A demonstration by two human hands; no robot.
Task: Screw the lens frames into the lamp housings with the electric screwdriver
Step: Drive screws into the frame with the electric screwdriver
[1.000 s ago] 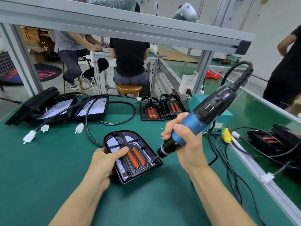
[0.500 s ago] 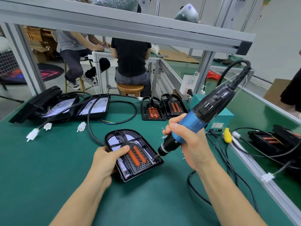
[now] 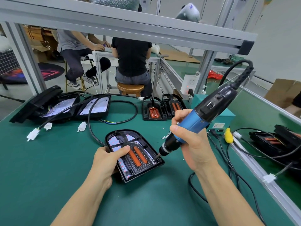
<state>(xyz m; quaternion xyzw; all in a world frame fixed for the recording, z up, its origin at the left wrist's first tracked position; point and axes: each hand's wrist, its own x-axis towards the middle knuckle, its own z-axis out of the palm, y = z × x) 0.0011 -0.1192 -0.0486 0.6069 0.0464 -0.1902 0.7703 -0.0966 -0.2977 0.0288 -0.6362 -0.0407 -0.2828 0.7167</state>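
Lamp housing point(image 3: 135, 154), black and arch-topped, is laid flat on the green bench point(image 3: 40, 168) near the middle of the view, with its lens frame point(image 3: 141, 162) seated inside and two orange bars showing through it. The housing is steadied at its left edge by the left hand point(image 3: 107, 162): the thumb is laid across the top of the frame and the remaining fingers are curled under the rim, so the housing is gripped. The electric screwdriver point(image 3: 200, 118), blue in the grip and black above, is held tilted in the right hand point(image 3: 190, 144), whose fingers are wrapped closed round the blue barrel. Its bit is set down on the right-hand corner of the lens frame, at a screw point near the housing's lower right edge. A black cable rises from the top of the tool and loops away to the right.

A few loose screws point(image 3: 165, 136) are scattered on the bench just behind the tool's nose. Further back, two smaller black housings point(image 3: 162, 108) with orange inserts are set side by side, and to the left several open housings point(image 3: 68, 106) with pale boards are stacked and leaned together, their black cables and white connectors point(image 3: 33, 134) trailing across the bench. More dark parts point(image 3: 275, 142) are placed beyond the aluminium rail on the right. Two seated people are seen behind the bench frame.
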